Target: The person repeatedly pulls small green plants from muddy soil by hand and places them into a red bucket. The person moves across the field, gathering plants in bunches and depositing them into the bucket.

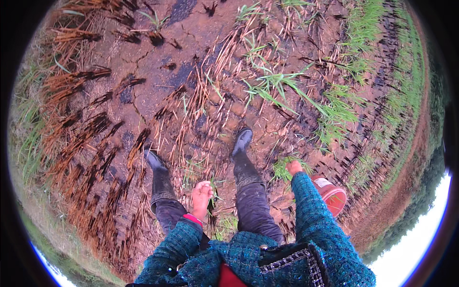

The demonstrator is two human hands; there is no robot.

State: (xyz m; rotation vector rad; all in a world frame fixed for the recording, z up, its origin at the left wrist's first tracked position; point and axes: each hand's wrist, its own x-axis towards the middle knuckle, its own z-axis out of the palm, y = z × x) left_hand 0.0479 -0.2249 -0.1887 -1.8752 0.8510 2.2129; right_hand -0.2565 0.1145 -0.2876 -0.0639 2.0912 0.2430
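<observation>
My left hand (201, 198) is raised in front of my body, its fingers curled around the base of a small green seedling with dark roots (212, 193) that hangs at its right side. My right hand (294, 167) reaches out low over a tuft of green grass (282, 170); its fingers are bent, and whether they grip blades is hidden. Just beyond my right sleeve a reddish plastic bucket (335, 199) leans on the ground, with some green blades inside.
Black rubber boots (244, 139) stand on wet mud. Rows of cut brown stubble (96, 158) run on the left, loose straw (200, 97) lies ahead. Green grass clumps (333, 118) grow on the right. Cracks (138, 107) cross the mud.
</observation>
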